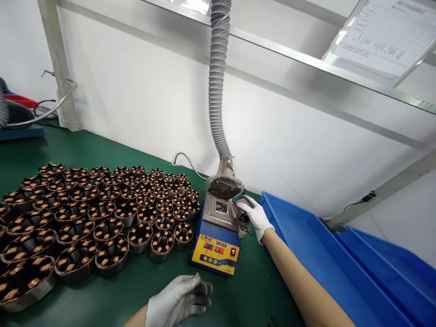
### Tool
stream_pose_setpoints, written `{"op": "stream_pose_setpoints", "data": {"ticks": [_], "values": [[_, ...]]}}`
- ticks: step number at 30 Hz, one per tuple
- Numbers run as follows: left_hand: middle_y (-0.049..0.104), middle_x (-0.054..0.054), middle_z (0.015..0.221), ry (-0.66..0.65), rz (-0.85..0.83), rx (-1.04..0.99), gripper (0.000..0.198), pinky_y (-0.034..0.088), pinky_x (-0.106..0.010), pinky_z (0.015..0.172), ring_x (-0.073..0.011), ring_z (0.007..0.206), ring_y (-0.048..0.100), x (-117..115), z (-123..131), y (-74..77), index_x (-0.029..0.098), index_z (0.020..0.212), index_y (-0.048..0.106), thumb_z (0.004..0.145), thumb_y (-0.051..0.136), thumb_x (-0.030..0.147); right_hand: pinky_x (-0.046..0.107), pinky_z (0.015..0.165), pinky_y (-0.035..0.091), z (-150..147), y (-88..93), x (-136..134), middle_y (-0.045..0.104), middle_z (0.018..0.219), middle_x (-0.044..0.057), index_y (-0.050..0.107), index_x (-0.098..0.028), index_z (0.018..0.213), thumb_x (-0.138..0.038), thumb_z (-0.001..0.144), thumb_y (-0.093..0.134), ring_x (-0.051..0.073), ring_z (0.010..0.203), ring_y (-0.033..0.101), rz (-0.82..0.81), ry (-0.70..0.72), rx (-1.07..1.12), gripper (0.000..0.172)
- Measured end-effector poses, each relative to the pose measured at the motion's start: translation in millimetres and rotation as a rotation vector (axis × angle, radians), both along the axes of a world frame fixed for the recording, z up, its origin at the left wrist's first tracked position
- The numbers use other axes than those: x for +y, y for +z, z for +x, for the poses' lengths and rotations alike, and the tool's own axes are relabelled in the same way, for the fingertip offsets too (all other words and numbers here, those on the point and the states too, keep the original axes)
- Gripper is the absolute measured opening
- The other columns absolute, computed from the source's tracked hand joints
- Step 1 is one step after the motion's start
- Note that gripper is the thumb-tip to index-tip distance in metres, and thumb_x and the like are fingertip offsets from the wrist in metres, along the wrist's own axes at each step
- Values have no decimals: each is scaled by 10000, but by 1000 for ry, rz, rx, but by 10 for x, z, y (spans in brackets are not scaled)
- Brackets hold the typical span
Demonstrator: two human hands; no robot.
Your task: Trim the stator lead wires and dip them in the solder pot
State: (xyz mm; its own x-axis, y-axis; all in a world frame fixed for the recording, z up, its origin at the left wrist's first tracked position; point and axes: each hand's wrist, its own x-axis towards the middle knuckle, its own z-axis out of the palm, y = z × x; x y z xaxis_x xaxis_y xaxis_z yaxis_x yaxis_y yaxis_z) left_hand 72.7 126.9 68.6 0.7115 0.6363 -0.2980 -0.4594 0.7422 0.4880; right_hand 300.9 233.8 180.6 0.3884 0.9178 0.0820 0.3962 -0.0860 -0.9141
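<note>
My right hand (255, 215), in a white glove, grips a motor stator (244, 218) tilted on its side at the right edge of the solder pot (214, 243). The pot is a blue and yellow unit with a red lit display and a square well of shiny metal on top. Whether the stator touches the pot, I cannot tell. My left hand (182, 299), in a white glove with greyed fingertips, is held low in front of the pot. Its fingers are loosely curved and apart, with nothing in them.
Many copper-wound stators (112, 255) stand in rows on the green table (136, 290) to the left. A grey exhaust hose (218, 81) hangs down to a round hood (225, 186) just behind the pot. Blue trays (316, 245) lie at the right, along the wall.
</note>
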Motion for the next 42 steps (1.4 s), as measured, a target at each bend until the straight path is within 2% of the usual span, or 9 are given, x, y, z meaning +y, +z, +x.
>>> {"op": "stream_pose_setpoints", "data": {"ticks": [6,12,15,28,42], "values": [[674,-56,732,-17,-51,22,405,411,-256,627,-163,657,637,26,7,-12,117,630,614,475,847,409,342,893,456,19,-55,192,656,1081,66,583,-205,1174,-344,659,650,222,1001,606,-57,-40,-236,537],[672,-56,734,-25,-56,3,391,423,-258,634,-156,652,639,32,19,-46,113,641,608,528,827,416,332,896,450,-6,-52,230,670,1035,35,584,-245,1182,-366,675,640,208,963,619,-106,-26,-393,525],[677,-66,737,-16,-58,8,419,427,-259,629,-161,648,640,28,24,-69,110,639,617,543,802,473,347,902,444,-34,-56,229,673,1021,28,596,-266,1168,-375,655,658,223,986,610,-129,-27,-442,528],[652,-67,728,-22,-29,24,478,429,-262,623,-164,643,630,28,28,-101,98,639,645,566,750,559,314,811,491,-122,1,203,686,966,42,569,-218,1209,-343,692,619,206,857,645,-165,-19,-437,535],[666,-66,733,-10,-35,2,468,437,-252,619,-164,644,641,31,34,-98,98,638,653,543,771,541,316,805,487,-135,22,191,684,970,40,574,-231,1203,-357,685,623,213,860,644,-180,-17,-444,535]]}}
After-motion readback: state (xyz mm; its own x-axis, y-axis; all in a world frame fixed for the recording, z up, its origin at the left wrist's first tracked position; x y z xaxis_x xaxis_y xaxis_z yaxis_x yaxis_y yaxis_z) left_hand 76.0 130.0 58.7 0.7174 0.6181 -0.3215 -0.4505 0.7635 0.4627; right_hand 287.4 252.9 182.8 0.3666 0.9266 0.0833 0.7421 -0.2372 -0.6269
